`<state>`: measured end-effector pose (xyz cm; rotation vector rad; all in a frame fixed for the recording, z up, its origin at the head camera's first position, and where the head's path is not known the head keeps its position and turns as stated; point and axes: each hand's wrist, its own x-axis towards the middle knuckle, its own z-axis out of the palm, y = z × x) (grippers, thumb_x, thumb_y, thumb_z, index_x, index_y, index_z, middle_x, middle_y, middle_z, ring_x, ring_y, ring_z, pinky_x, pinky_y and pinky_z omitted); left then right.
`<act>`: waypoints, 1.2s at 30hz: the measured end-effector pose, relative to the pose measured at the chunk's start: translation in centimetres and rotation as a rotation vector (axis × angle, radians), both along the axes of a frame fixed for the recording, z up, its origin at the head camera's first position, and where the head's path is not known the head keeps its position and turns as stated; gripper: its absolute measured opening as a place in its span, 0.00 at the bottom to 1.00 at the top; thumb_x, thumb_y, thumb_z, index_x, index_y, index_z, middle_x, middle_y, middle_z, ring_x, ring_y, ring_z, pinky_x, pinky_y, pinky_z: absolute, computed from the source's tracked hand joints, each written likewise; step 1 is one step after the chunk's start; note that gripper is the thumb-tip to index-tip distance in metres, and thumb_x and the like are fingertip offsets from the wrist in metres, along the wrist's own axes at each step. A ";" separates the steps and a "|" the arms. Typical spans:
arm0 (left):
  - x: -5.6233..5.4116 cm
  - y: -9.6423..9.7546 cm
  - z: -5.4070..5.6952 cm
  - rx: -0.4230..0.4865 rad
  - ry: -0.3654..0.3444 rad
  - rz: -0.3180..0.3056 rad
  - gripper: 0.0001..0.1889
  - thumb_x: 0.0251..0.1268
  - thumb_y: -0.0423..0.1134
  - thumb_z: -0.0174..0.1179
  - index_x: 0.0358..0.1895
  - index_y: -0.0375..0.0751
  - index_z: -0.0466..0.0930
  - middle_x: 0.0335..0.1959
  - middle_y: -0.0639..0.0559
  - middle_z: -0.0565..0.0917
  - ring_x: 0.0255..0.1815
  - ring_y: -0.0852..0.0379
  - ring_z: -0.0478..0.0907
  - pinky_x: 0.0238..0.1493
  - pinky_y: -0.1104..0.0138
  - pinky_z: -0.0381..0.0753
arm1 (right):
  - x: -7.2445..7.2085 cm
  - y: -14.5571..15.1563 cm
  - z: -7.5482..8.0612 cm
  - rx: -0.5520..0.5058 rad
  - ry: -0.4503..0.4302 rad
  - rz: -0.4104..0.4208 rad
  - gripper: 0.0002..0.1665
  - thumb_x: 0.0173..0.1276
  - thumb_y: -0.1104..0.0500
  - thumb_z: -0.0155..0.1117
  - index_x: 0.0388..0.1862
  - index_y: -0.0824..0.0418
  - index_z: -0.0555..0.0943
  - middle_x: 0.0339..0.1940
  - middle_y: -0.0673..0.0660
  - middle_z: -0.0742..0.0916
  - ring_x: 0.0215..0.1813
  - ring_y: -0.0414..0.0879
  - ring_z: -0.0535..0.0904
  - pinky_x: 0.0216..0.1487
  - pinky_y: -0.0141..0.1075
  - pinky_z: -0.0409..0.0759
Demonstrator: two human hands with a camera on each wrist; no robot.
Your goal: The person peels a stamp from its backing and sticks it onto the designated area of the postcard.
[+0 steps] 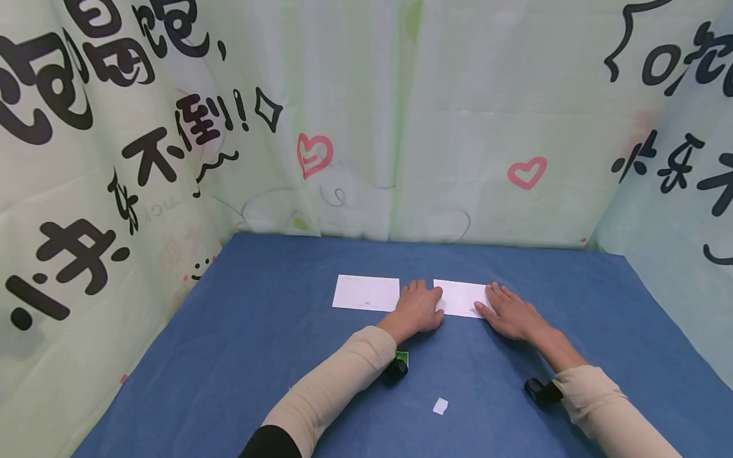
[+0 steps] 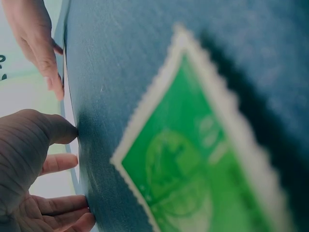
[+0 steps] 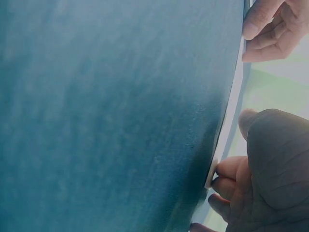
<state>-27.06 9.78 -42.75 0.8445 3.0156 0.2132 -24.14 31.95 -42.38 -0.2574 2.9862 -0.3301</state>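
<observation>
On the blue table (image 1: 229, 356), a white card (image 1: 462, 298) lies between the two hands of a person. The left hand (image 1: 418, 310) is at its left end, with the fingers loosely stretched and the thumb and a finger reaching over the edge of the card. The right hand (image 1: 511, 315) rests on the right end, also with straight fingers, and the thumb lies near a small dark mark on the card. Both hands are open and do not close around anything.

A second white card (image 1: 366, 292) lies to the left, just beside the left hand; whether the hand touches it, I cannot tell. A green stamp (image 2: 193, 159) with a white toothed border lies on the table below the left wrist, and in the head view it is partly hidden by a black device (image 1: 395, 370). A small piece of white paper (image 1: 440, 406) lies nearer to the person, between the two forearms. Both arms wear beige sleeves (image 1: 343, 369). Behind the table hangs a pale green curtain (image 1: 469, 95) with red hearts and black writing.
</observation>
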 end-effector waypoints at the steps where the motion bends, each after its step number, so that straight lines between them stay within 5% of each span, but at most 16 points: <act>1: 0.0 0.0 0.0 0.001 -0.001 -0.001 0.21 0.76 0.51 0.55 0.67 0.51 0.77 0.60 0.44 0.79 0.63 0.48 0.73 0.65 0.57 0.71 | 0.0 0.0 0.0 -0.001 -0.002 0.000 0.46 0.83 0.40 0.43 0.76 0.80 0.56 0.77 0.80 0.59 0.78 0.76 0.52 0.68 0.75 0.54; 36: -0.1 -0.1 -0.3 0.001 -0.004 0.007 0.21 0.77 0.51 0.54 0.67 0.51 0.77 0.59 0.45 0.79 0.62 0.49 0.73 0.65 0.57 0.71 | 1.0 0.0 0.1 0.008 -0.016 0.009 0.45 0.83 0.42 0.46 0.76 0.80 0.56 0.77 0.80 0.59 0.77 0.78 0.52 0.66 0.76 0.56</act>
